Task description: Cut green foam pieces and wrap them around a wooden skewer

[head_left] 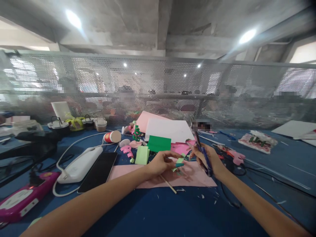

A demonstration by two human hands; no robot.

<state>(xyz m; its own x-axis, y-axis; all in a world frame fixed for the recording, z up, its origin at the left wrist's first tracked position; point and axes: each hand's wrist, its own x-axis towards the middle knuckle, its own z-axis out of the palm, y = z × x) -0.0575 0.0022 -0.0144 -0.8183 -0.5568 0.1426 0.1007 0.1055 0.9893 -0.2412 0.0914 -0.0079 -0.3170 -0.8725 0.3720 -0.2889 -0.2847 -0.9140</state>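
My left hand (160, 163) is pinched on a small light green paper piece (181, 160) above a pink paper sheet (197, 179). A teal, pointed shape shows at its fingertips; whether it is paper or a fingernail I cannot tell. My right hand (211, 159) is closed around dark blue-handled scissors (204, 156), their blades apart and pointing away from me, just right of the green piece. Under my left hand a thin wooden stick (170, 185) pokes out past the sheet's near edge. A light green paper pad (142, 155) and a dark green sheet (159, 144) lie beyond.
White sheets (170, 129) are stacked at the back. Left are a black phone (100, 172), a white power bank (80, 164) with a cable, and a magenta power strip (27, 197). Pink curled paper (126, 149) and a paper cup (112, 137) stand nearby. Cables and scraps lie right.
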